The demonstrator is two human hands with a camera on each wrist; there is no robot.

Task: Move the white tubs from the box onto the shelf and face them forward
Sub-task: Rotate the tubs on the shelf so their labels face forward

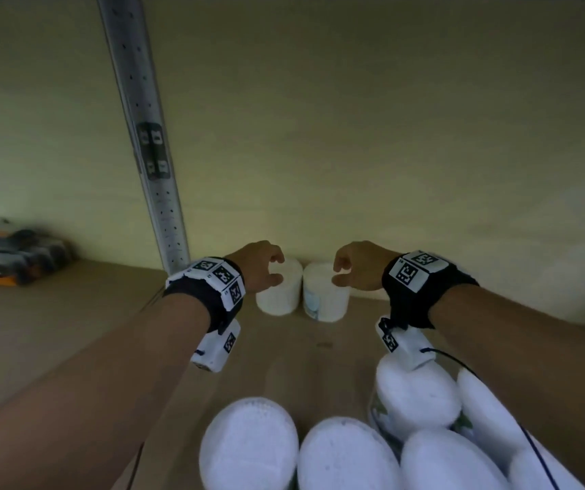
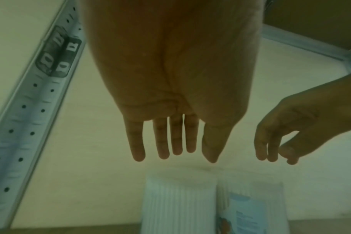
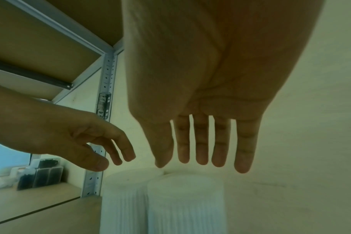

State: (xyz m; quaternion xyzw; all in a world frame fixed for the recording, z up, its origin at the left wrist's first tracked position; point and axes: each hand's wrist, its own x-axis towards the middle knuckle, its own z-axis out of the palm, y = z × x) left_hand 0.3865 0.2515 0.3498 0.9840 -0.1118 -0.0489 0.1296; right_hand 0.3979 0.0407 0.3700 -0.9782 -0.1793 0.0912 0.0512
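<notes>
Both hands hang empty, fingers loose: left hand (image 1: 262,265) above the left tub (image 1: 280,290), right hand (image 1: 356,265) above the right tub (image 1: 324,295); the pair stand touching at the back of the shelf (image 1: 71,313), probably to leave room in front; more tubs (image 1: 347,454) wait nearer.

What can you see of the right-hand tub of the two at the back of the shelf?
The right-hand tub is a white cylinder with ribbed sides and a flat white lid, plastic by the look of it. It stands upright on the brown shelf board near the back wall, close beside the left tub; contact between them cannot be settled. A pale blue label shows on its front left side. The right hand hovers just above it with fingers relaxed, not gripping it.
</notes>
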